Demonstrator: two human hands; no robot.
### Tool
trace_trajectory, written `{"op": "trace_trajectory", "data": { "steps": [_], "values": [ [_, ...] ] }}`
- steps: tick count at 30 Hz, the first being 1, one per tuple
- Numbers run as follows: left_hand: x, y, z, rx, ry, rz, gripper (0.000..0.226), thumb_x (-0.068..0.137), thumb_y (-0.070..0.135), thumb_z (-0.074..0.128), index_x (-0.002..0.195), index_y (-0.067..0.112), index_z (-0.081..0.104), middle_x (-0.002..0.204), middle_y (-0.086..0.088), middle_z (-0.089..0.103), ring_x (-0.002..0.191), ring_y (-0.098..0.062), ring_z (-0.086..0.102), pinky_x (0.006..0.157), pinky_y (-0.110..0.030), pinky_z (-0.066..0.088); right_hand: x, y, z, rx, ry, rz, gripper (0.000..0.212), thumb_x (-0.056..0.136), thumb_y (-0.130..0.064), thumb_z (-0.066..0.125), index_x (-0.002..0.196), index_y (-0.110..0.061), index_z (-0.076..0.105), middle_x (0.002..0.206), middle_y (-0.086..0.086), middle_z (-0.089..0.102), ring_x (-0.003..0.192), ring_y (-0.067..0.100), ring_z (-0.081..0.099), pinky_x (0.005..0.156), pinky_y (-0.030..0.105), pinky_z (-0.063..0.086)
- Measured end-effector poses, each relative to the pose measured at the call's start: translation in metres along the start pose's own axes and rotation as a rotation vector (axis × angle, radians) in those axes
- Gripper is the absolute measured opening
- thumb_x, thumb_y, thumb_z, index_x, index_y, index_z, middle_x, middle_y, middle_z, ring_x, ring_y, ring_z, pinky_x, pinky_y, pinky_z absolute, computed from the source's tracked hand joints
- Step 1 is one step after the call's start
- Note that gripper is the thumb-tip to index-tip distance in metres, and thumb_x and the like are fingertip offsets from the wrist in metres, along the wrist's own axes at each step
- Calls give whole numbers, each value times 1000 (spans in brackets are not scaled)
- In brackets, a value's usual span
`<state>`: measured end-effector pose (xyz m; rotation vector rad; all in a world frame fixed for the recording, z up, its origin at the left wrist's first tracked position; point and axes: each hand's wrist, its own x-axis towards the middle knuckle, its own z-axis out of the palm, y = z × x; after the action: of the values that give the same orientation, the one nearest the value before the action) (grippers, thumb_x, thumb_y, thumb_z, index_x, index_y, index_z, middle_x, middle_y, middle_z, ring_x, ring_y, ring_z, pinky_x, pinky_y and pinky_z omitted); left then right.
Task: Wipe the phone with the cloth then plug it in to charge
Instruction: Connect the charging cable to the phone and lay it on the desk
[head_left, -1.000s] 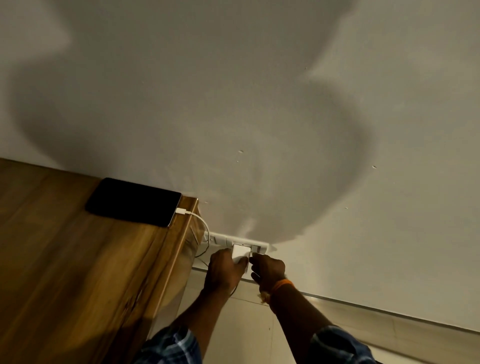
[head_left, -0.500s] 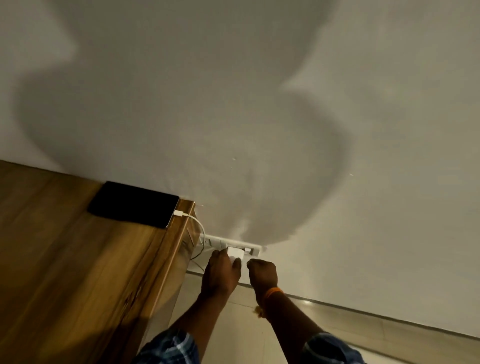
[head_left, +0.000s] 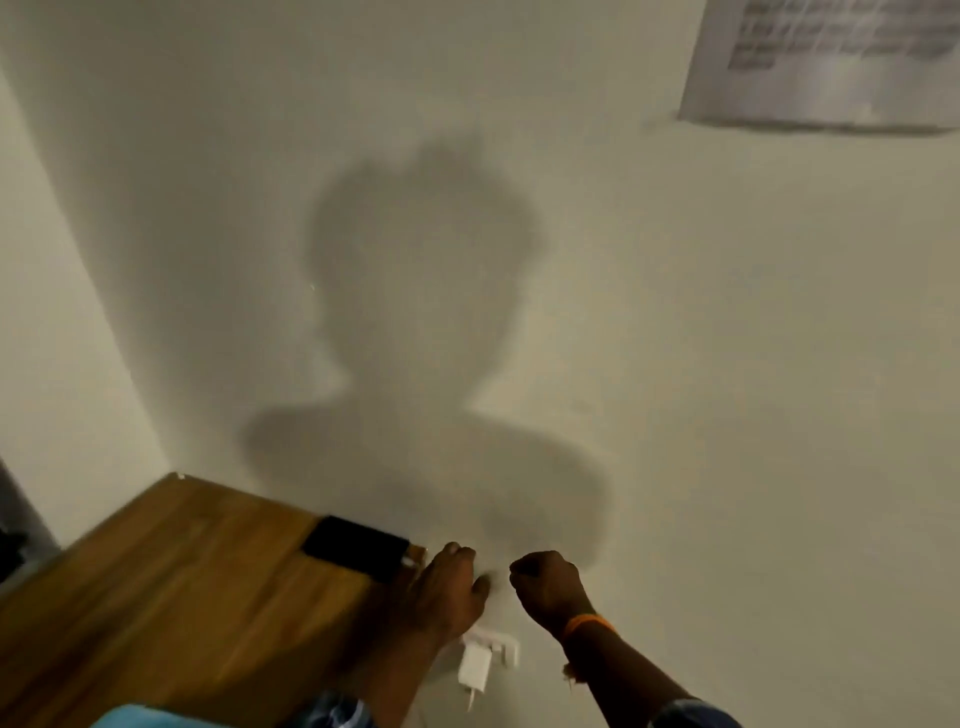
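A pale plastered wall (head_left: 675, 364) fills most of the frame and carries the shadow of a head and shoulders at centre; a sheet of printed paper (head_left: 826, 57), blurred, hangs at the upper right. A wooden table (head_left: 171, 613) occupies the lower left, its far edge meeting the wall and its right-hand corner ending near the lower centre.

The phone (head_left: 356, 546), a dark slab lying flat, sits at that far right corner of the table, close to the wall. A white cable plug (head_left: 408, 561) is seated in its right end, at the table's edge. Below the corner, low on the wall at lower centre, a white charger adapter (head_left: 475, 670) sits in a white socket plate (head_left: 501, 647).

The left hand (head_left: 447, 590) lies just right of the phone's plugged end, over the table corner, its fingers (head_left: 457, 556) extended toward the wall and holding nothing; whether they touch the table or the wall cannot be told. The right hand (head_left: 548, 584), with an orange band (head_left: 587, 623) at the wrist, is held apart to the right, its fingers curled into a fist around nothing.

Bare wall extends to the right of the right hand. A pale blue cloth (head_left: 135, 717) shows at the bottom edge, lower left, and checked sleeves (head_left: 332, 712) at the bottom centre.
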<state>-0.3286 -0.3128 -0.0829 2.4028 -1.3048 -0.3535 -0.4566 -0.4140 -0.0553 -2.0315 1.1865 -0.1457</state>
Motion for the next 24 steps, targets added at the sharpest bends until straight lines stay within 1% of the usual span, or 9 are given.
{"op": "trace_trajectory", "data": {
  "steps": [1, 2, 3, 4, 9, 12, 15, 18, 24],
  "values": [
    [-6, 7, -28, -10, 39, 2, 53, 99, 48, 45, 142, 17, 47, 145, -2, 47, 133, -20, 46, 109, -32, 38, -9, -18, -17, -22, 8, -56, 21, 90, -20, 58, 85, -17, 78, 84, -3, 73, 88, 21, 64, 84, 25, 51],
    [-15, 15, -63, -13, 89, 8, 54, 99, 48, 44, 144, 17, 45, 148, -3, 45, 136, -21, 44, 111, -31, 37, -21, -40, -37, -46, 33, -118, 22, 90, -22, 59, 98, -15, 79, 97, 1, 77, 99, 23, 68, 91, 26, 52],
    [-28, 22, -100, 6, 135, 18, 54, 100, 47, 44, 145, 16, 45, 149, -3, 43, 136, -21, 44, 112, -31, 37, -36, -62, -58, -70, 75, -180, 26, 90, -23, 60, 108, -14, 78, 109, 4, 77, 109, 23, 68, 95, 26, 51],
    [-44, 29, -139, 35, 183, 30, 53, 100, 46, 44, 144, 16, 47, 149, -4, 44, 135, -22, 45, 112, -32, 38, -53, -85, -78, -85, 114, -238, 28, 91, -23, 61, 112, -13, 77, 116, 7, 75, 114, 24, 67, 97, 27, 51],
    [-125, 53, -303, 108, 465, 104, 36, 99, 33, 52, 122, 11, 68, 124, -12, 62, 115, -28, 61, 98, -35, 49, -125, -183, -154, -162, 268, -491, 27, 91, -26, 60, 109, -15, 77, 118, 8, 73, 113, 26, 66, 97, 30, 51],
    [-171, 59, -379, 160, 610, 93, 36, 96, 39, 54, 119, 16, 69, 122, -9, 64, 111, -26, 63, 95, -34, 52, -166, -237, -190, -186, 376, -623, 28, 90, -28, 60, 112, -17, 75, 121, 11, 70, 114, 29, 64, 97, 33, 51],
    [-215, 57, -441, 225, 742, 59, 41, 94, 46, 53, 122, 19, 67, 126, -5, 63, 116, -24, 62, 97, -35, 51, -201, -284, -215, -176, 442, -708, 31, 91, -30, 60, 116, -18, 73, 124, 10, 68, 116, 28, 62, 97, 35, 51],
    [-253, 46, -486, 271, 829, 7, 46, 95, 49, 50, 126, 19, 64, 129, -4, 61, 119, -25, 60, 96, -37, 51, -230, -322, -224, -174, 481, -776, 33, 93, -32, 58, 122, -21, 70, 128, 7, 65, 120, 26, 60, 96, 36, 50],
    [-306, 16, -538, 322, 876, -93, 53, 96, 49, 49, 132, 11, 58, 137, -8, 56, 122, -28, 57, 101, -42, 49, -275, -389, -212, -218, 515, -918, 36, 94, -33, 56, 126, -20, 67, 129, 6, 62, 120, 25, 59, 95, 36, 50]
  ]
}}
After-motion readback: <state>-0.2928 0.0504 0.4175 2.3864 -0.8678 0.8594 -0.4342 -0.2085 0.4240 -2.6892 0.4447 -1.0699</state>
